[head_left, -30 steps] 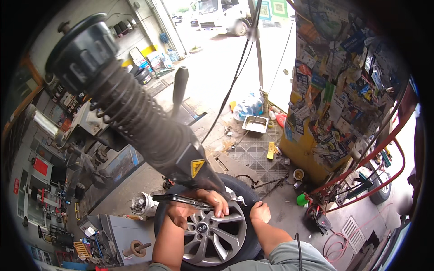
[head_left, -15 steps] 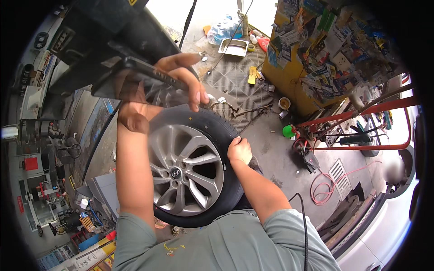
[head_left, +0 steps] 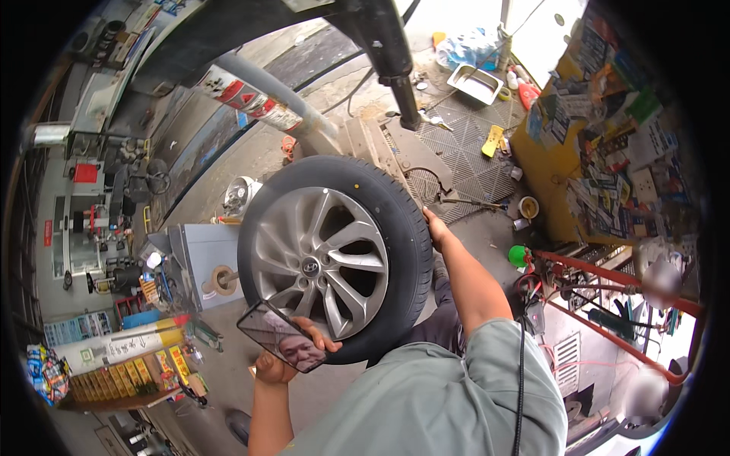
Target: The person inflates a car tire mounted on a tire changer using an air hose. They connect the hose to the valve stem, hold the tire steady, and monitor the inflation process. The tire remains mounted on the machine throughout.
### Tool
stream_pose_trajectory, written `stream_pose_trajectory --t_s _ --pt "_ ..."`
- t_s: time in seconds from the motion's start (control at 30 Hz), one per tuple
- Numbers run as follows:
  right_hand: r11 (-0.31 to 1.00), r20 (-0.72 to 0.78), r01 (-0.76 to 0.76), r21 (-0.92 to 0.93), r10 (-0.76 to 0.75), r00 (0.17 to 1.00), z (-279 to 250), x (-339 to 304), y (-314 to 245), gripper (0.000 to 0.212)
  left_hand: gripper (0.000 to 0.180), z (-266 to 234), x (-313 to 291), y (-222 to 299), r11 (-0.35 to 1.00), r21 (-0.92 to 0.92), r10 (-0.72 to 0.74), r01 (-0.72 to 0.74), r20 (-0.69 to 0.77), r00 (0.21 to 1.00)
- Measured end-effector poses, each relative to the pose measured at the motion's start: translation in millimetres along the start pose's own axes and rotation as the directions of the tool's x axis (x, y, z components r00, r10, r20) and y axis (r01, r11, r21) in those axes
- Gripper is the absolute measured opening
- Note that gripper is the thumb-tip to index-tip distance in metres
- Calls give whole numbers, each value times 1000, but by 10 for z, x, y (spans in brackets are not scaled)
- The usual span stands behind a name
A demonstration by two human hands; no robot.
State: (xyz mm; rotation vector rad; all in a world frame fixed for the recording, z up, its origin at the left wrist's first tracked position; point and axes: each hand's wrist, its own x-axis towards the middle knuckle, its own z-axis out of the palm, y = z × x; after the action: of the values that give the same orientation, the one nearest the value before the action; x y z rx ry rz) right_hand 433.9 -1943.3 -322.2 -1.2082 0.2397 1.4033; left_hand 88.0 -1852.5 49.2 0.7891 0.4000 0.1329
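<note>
Taking the wheel (head_left: 356,260) as our dial, we see its spoked silver face turned up toward us, with the black tyre (head_left: 411,277) around it directly in front of the body. What carries its weight underneath is hidden from us.

Our left hand (head_left: 277,370) is at about 7 o'clock, closed around a phone (head_left: 268,327). The fingers curl over the near right-hand edge while the palm sits low behind it, so the glossy screen is uncovered and tilted up toward us; we judge that this grip is meant to leave the screen readable. The phone overlaps the tyre's lower edge in our view, and we cannot tell whether the two touch.

Our right hand (head_left: 441,230) lies between 2 and 3 o'clock against the tread. It seems to steady the tyre from its outer side, across from the hand that is busy with the phone. Some fingertips are out of sight, so we cannot tell how far it is opened or how firmly it grips.

Round about, a dark machine post (head_left: 409,106) points down near 1 o'clock, clear of the tyre in our view. A white bucket (head_left: 242,195) stands toward 10, and a metal tray (head_left: 475,85) rests on the floor beyond the post, toward 1.
</note>
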Motion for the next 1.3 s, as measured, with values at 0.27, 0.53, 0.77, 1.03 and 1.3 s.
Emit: stream_pose_trajectory --t_s 0.27,0.53,0.77,1.03,1.3 --pt "981 126 93 172 -116 985 -351 440 218 70 99 128 -1283 -588 969 -33 224 -243 -286 932" --pt "988 87 -127 83 120 989 -308 87 282 70 87 91 -1417 -557 888 -131 384 -440 -311 869" --pt "960 -277 41 -276 -120 953 -21 -512 238 62 83 -263 -1402 -215 910 -103 398 -402 -61 915" --pt "865 -156 247 -438 -343 926 -201 -2819 -357 44 83 -688 -1367 -351 985 -7 166 -170 243 956" --pt "683 -381 151 -715 -561 735 -869 -5425 166 44 94 -675 -1367 -777 989 -48 -103 136 427 898"
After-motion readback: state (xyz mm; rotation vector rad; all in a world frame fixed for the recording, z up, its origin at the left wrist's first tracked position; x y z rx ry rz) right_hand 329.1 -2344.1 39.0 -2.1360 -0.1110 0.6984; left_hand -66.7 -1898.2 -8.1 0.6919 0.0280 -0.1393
